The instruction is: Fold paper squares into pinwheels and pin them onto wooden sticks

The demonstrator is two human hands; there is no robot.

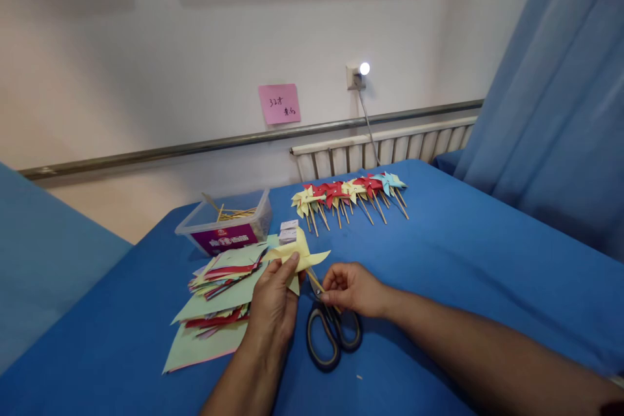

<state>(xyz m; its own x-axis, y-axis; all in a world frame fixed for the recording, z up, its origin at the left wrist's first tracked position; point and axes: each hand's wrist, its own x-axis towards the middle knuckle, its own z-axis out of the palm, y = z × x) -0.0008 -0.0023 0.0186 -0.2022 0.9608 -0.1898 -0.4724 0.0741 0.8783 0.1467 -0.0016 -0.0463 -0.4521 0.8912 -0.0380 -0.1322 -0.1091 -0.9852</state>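
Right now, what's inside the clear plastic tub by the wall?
The clear plastic tub holds thin wooden sticks, some poking above the rim. Its purple label hides whatever lies at the bottom.

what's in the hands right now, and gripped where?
Left hand pinches the yellow paper pinwheel by its folded blades. Right hand holds the pinwheel's wooden stick near its lower end. Scissors lie unheld below.
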